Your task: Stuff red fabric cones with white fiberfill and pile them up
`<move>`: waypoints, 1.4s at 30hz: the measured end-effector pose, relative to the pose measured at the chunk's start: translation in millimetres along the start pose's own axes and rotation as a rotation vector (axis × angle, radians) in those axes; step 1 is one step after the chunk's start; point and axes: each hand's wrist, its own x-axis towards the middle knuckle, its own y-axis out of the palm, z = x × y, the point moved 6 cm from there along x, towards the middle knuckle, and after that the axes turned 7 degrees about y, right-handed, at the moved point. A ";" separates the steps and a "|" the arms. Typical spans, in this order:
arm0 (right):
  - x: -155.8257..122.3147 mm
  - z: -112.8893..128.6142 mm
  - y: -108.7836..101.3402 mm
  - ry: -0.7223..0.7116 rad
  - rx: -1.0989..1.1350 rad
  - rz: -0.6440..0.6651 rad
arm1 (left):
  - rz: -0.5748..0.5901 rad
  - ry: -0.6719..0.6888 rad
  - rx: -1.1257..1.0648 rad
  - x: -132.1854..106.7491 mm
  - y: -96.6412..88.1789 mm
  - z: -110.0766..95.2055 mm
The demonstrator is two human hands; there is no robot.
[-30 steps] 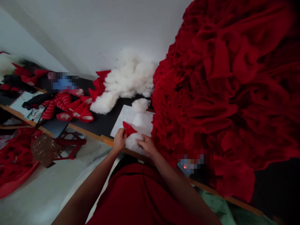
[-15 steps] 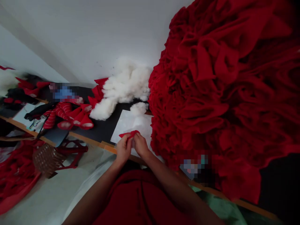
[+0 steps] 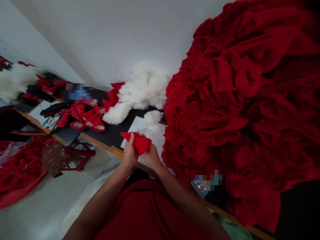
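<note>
My left hand [image 3: 130, 152] and my right hand [image 3: 152, 157] both grip a plump red fabric cone [image 3: 139, 143], its point aimed left. Its open end is hidden against my right hand. Beneath my hands lies a white paper sheet [image 3: 147, 131] on a black tabletop [image 3: 117, 133]. A small tuft of white stuffing [image 3: 153, 117] rests on the paper, just beyond the cone. Behind it sits a larger pile of white stuffing [image 3: 141, 91].
Several stuffed red cones [image 3: 91, 120] and red-striped fabric [image 3: 75, 111] lie left on the table. A huge heap of red fabric [image 3: 237, 100] rises right. A phone [image 3: 198, 186] lies near it. A woven basket [image 3: 57, 158] stands on the floor.
The red piece has gone from a flattened bit held against the paper to a full cone raised in both hands. The white stuffing seen earlier under my hands no longer shows.
</note>
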 end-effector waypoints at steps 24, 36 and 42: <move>-52.7 25.1 24.2 -0.548 -0.468 -0.045 | 0.195 -0.100 -0.139 -9.8 27.9 -34.8; -40.3 34.0 22.8 -0.535 -0.551 0.225 | 0.366 0.041 0.066 -37.3 38.2 -43.4; -42.4 35.2 5.5 -0.453 -0.461 0.174 | 0.387 -0.129 0.042 -32.9 27.9 -41.1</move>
